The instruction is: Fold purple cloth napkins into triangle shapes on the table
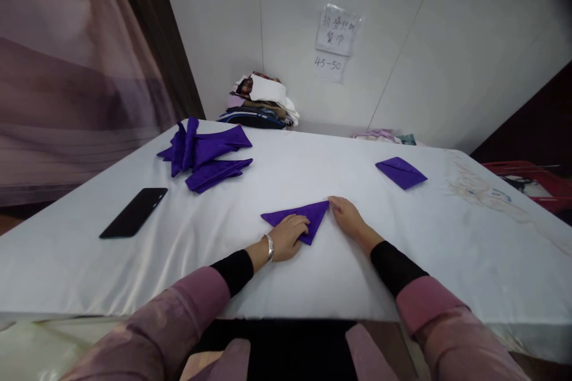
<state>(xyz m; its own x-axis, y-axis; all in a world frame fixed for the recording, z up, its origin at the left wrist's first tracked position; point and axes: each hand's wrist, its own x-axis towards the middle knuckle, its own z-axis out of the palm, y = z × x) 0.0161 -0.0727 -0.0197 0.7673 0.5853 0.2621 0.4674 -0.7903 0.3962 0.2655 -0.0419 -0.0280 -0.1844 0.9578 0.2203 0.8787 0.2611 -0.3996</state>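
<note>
A purple napkin [315, 214], folded into a triangle, lies on the white-covered table with its long edge away from me. My left hand [288, 237] rests over its lower middle, the fingers bent and close together, holding the cloth against the table. Part of the napkin is hidden beneath this hand. At the triangle's far right corner, my right hand [344, 214] pinches the tip between thumb and fingers. A second purple folded napkin [401, 172] lies flat farther off to the right.
Several loose purple napkins [205, 152] are heaped at the back left. A black phone [134, 213] lies nearer on the left. Piled clothes [261, 101] stand behind the table's far edge [322, 136]. A red basket [531, 181] is beyond the right side.
</note>
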